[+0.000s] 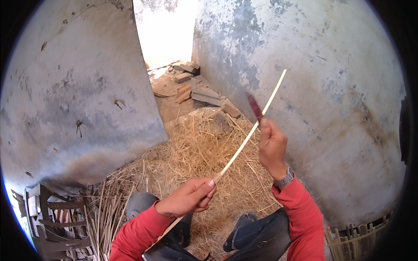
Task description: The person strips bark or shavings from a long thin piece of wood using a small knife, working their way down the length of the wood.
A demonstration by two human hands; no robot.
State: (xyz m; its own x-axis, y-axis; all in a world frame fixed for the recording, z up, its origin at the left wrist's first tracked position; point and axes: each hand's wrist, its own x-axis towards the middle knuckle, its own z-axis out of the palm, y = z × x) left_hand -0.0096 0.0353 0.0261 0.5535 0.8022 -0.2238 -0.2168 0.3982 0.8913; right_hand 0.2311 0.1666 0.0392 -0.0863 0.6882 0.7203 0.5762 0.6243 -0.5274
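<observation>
My left hand (190, 196) is closed around a long, pale strip of split cane or bamboo (244, 142). The strip slants from under my left forearm up to the right, its far end free in the air. My right hand (272, 145) is closed on a knife (254, 107) with a dark reddish blade, which points up and left. The blade is beside the strip's upper half; whether its edge touches the strip I cannot tell. The knife's handle is hidden inside my fist.
Straw-like shavings (196, 141) cover the floor between my legs and beyond. A bundle of thin sticks (109, 213) lies at my left, beside a dark plastic chair (65, 217). Bricks (187, 69) and rubble lie by the doorway. Worn walls (339, 108) stand on both sides; a slatted basket (357, 241) is at lower right.
</observation>
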